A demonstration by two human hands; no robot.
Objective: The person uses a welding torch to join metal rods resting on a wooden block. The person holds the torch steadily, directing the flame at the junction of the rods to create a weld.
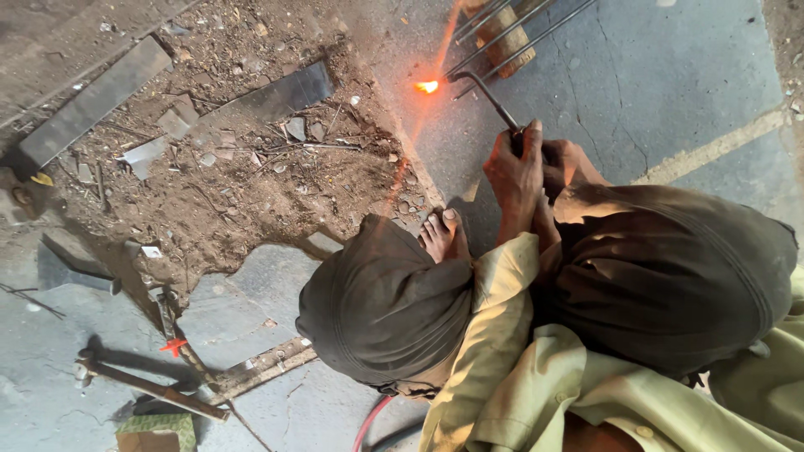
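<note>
Head view shows a cutting torch (490, 99) low over the concrete floor (670, 92), its flame (426, 85) burning at steel rods (502, 32). Both hands clench its handle: left hand (517, 172) in front, right hand (566, 161) just behind. A bare foot (444, 234) rests nearby, scrap plates (92, 100) lying well apart on dirt.

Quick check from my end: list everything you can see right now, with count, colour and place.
cutting torch: one, dark, flame at its tip, held in both hands
steel rods: several, dark, top centre, at the flame
wood block: one, brown, under the rods
flat metal bars: two, grey, upper left on the dirt
metal scraps: several, grey, scattered on the dirt
hammer: one, rusty, lower left
hose: one, red, bottom centre
left hand: gripping the torch handle
right hand: on the handle beside it
bare foot: one, between the knees
</note>
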